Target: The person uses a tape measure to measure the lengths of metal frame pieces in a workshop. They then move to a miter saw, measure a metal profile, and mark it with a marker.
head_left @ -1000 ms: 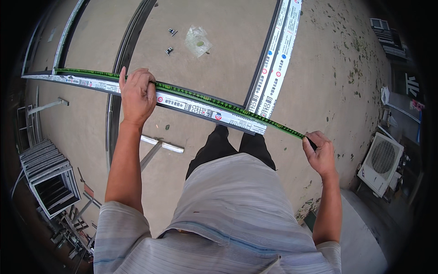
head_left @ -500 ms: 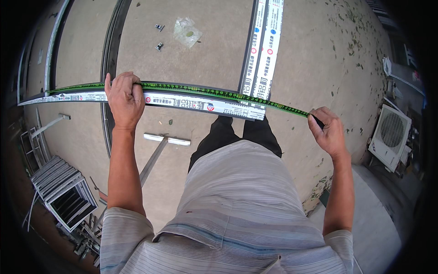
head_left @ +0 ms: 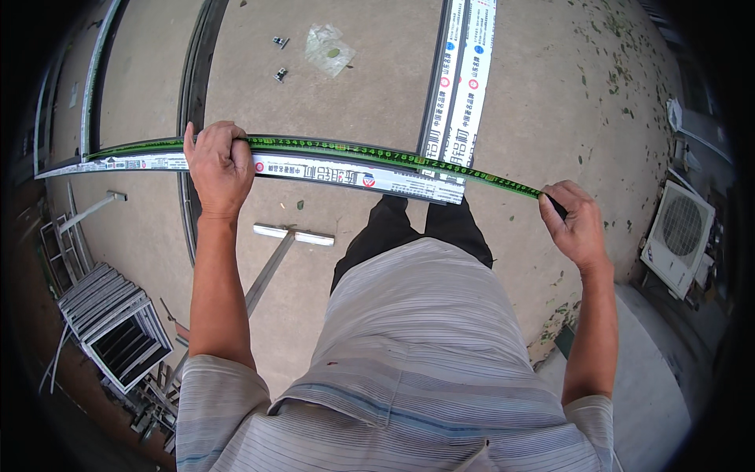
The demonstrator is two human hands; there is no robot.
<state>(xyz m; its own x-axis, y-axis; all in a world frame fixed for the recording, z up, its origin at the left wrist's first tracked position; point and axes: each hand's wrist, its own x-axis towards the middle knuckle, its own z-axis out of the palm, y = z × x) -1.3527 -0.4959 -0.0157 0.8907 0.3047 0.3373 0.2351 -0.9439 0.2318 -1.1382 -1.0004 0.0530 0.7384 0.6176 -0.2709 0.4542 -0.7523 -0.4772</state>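
A green measuring tape (head_left: 377, 153) is lying stretched along a long metal bar (head_left: 314, 169) above the concrete floor (head_left: 354, 86) — the left hand (head_left: 216, 165) is pressing it down, the right hand (head_left: 574, 224) is pinching its end in a tight grip.

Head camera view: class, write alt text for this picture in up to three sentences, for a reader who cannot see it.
Seen from above, a person stretches a green tape measure along a long profile on a concrete floor. The left hand presses the tape onto the profile; the right hand holds its other end. Stacked frames lie at lower left.
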